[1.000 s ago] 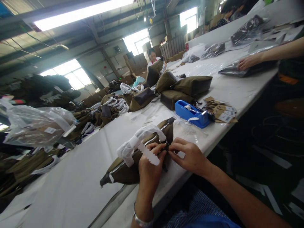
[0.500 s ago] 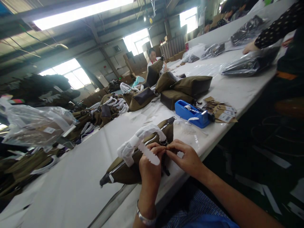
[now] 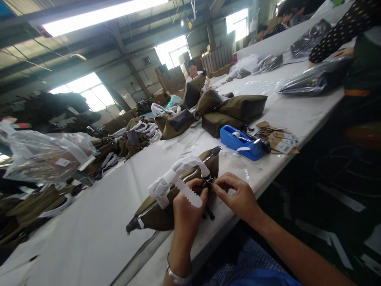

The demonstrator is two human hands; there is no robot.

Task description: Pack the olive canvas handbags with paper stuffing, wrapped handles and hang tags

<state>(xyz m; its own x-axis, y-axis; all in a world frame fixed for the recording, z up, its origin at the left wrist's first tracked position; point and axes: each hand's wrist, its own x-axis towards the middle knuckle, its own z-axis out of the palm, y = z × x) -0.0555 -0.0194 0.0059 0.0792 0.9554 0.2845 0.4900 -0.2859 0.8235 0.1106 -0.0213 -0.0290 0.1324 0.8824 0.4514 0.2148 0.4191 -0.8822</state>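
An olive-green handbag (image 3: 166, 210) with a silver zip lies on the table in front of me. Its handle (image 3: 169, 178) is wrapped in white padding. My left hand (image 3: 189, 204) is closed on the bag's near side, by the dark ring at the handle's base. Across the back of that hand runs a white strip (image 3: 189, 193) with a notched edge. Close beside it, my right hand (image 3: 236, 194) pinches something thin and small at the ring, too small to name. A dark strap end (image 3: 210, 213) hangs below my left hand.
A blue tape dispenser (image 3: 241, 143) stands beyond the bag, with brown paper tags (image 3: 278, 139) to its right. More olive bags (image 3: 241, 107) are piled behind. Bagged goods (image 3: 315, 77) and a co-worker's dotted sleeve (image 3: 336, 39) are at right; a plastic-wrapped bundle (image 3: 50, 159) is left.
My right hand has drawn slightly right, away from my left fingers, opening a small gap at the ring. The bag has barely moved. The co-worker's arm at right has shifted.
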